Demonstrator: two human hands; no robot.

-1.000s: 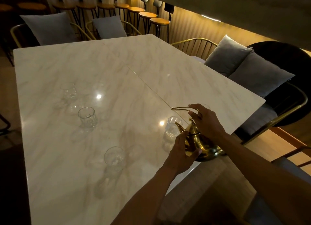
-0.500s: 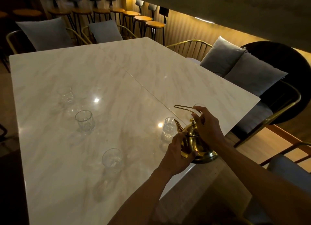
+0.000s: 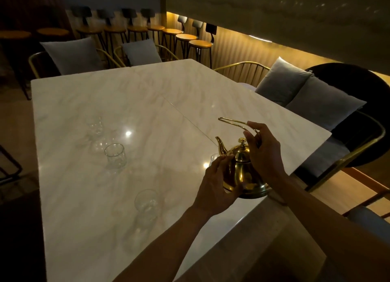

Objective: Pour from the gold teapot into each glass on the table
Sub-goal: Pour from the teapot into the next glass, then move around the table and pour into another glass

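Note:
The gold teapot [image 3: 240, 165] is near the right front edge of the marble table [image 3: 147, 95], upright, spout pointing left. My right hand [image 3: 263, 153] grips its wire handle from the right. My left hand [image 3: 217, 184] cups the pot's belly from the left. Just behind the spout a small glass [image 3: 214, 157] is mostly hidden by my left hand. A clear glass [image 3: 146, 201] stands near the table's front, another glass [image 3: 115, 158] further left, and a faint third glass [image 3: 95, 125] beyond it.
Gold-framed chairs with grey cushions [image 3: 282, 81] line the table's right side and far end [image 3: 71, 55]. Bar stools [image 3: 198, 45] stand along the lit back wall. A wooden bench edge [image 3: 358, 182] lies to the right below the table.
The teapot has come up and turned more upright, its handle swinging up. Both hands stayed on it. The small glass by the spout is now mostly covered.

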